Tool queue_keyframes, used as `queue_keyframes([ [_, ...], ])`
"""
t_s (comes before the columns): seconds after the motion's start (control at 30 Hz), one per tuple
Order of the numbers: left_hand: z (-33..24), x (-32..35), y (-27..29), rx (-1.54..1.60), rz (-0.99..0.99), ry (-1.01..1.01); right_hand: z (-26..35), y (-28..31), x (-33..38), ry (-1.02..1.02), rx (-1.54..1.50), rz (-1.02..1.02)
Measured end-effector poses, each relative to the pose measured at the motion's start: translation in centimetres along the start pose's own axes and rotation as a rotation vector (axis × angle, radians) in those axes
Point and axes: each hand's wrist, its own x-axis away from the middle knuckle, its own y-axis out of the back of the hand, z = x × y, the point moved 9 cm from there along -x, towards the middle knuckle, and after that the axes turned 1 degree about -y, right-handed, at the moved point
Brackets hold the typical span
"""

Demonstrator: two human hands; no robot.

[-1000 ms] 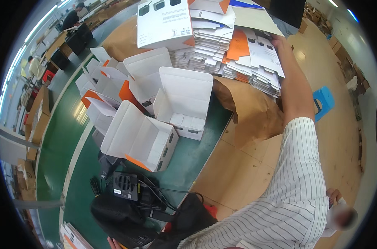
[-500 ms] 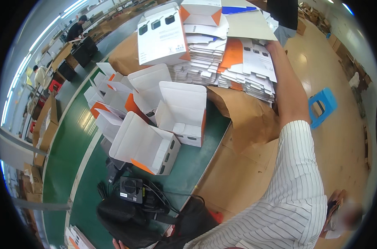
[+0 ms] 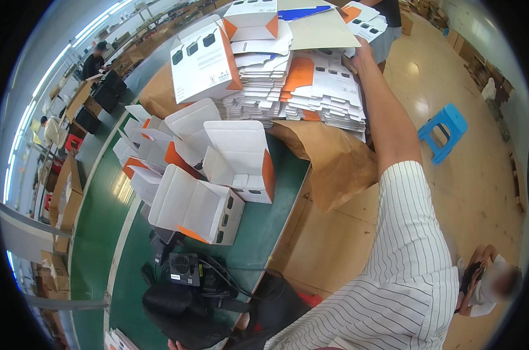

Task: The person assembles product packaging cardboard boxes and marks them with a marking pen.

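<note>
My right arm reaches far forward to a tall pile of flat folded cartons (image 3: 325, 87), white and orange with printed dark devices. My right hand (image 3: 359, 55) is at the pile's right edge, its fingers curled on a flat carton there. Part of the hand is hidden by the corner of a grey cardboard sheet (image 3: 322, 32). Only the fingertips of my left hand (image 3: 176, 345) show at the bottom edge, stretched out beside a black mesh item (image 3: 180, 312). Several opened white boxes (image 3: 197, 204) stand on the green table (image 3: 89, 245) between my hands.
A large printed box (image 3: 203, 64) leans by the pile. Brown paper (image 3: 340, 166) hangs over the table edge. A black device with cables (image 3: 184, 268) lies near me. A blue stool (image 3: 444, 133) stands on the floor; a person (image 3: 489, 286) is at the right, and others are farther off.
My view has shifted, so the table's things appear farther left. A printed flat carton now shows beyond the grey sheet. My right hand stays at the pile's edge.
</note>
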Motion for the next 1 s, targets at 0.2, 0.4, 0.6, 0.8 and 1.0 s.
queue_keyframes([
  [0.2,-0.1,0.1,0.0,0.001,0.007,-0.045,5.7,1.8,0.8,0.338,0.212,-0.159],
  [0.4,-0.7,0.1,0.5,0.031,-0.015,-0.038,9.1,2.4,2.8,0.463,0.357,-0.36],
  [0.6,-1.2,0.2,0.9,-0.021,0.034,0.002,12.9,-0.1,10.5,0.537,0.447,-0.441],
  [0.8,1.4,1.8,0.4,-0.097,-0.02,-0.015,17.3,-2.3,14.1,0.624,0.504,-0.438],
  [1.0,2.9,2.3,0.5,-0.034,-0.086,-0.009,20.4,-7.1,22.6,0.881,0.14,-0.042],
])
